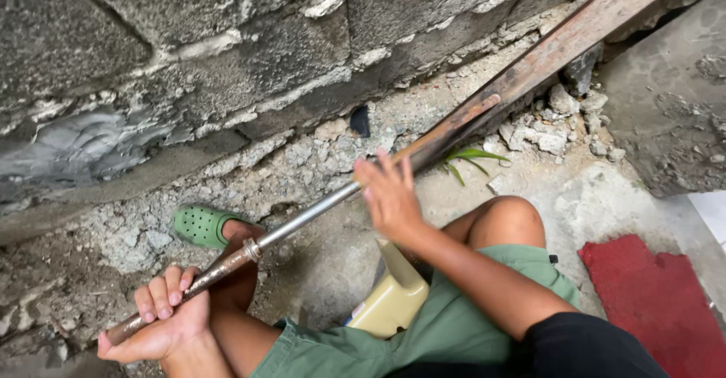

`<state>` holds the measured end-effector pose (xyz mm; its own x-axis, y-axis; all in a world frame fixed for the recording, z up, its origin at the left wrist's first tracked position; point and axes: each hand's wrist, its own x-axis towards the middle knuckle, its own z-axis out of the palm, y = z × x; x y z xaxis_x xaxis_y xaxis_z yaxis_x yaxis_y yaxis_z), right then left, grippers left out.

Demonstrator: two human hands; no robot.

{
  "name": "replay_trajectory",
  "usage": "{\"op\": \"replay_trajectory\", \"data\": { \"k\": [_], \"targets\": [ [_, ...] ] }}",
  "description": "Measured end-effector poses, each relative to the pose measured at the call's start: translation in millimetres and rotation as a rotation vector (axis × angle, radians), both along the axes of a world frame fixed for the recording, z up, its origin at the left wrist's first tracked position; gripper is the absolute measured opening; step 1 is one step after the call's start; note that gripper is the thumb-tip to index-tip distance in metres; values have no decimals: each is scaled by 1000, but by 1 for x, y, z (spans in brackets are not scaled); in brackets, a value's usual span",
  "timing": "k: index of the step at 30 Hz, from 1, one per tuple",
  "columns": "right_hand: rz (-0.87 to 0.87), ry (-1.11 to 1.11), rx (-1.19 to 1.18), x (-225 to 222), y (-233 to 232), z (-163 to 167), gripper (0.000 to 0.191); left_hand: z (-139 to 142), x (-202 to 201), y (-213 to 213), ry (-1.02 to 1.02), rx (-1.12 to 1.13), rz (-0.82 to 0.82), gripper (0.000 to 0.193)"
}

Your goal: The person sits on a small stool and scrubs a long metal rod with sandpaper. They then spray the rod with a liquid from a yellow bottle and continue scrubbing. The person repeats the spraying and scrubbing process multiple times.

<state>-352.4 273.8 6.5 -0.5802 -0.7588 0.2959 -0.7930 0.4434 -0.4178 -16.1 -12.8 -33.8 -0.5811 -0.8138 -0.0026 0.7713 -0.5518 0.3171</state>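
Note:
My left hand (162,314) is closed around the rusty lower end of a long metal rod (318,208). The rod runs up and to the right, where it meets a rusty flat steel bar (544,52) leaning against the block wall. My right hand (389,192) rests on the rod near where it meets the bar, fingers spread and lifted, not wrapped round it. I am crouched, with my knee (510,215) beside the right hand and my foot in a green clog (200,224) under the rod.
A rough concrete block wall (227,37) fills the upper left. Broken rubble (556,121) and a small green plant (469,158) lie at its base. A cream plastic container (393,298) sits between my legs. A red mat (658,302) lies at the right.

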Motion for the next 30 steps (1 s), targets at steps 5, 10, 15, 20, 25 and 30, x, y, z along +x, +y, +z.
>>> {"op": "replay_trajectory", "data": {
  "k": [5,10,15,20,25,30],
  "targets": [
    [-32,36,45,0,2,-1,49,0,1,0,-36,4,15,56],
    [-1,-40,-74,13,0,5,49,1,1,1,-9,13,8,59],
    [4,-41,-22,20,-9,7,48,-2,0,2,-37,-30,8,59],
    [68,-83,-92,22,-9,6,50,-4,0,2,23,-11,-3,61],
    [-38,-29,-26,1,4,2,47,-3,2,1,-37,5,22,60],
    [-24,-2,-48,-5,5,-8,52,-3,0,-2,20,-15,-8,61]
  ]
}}
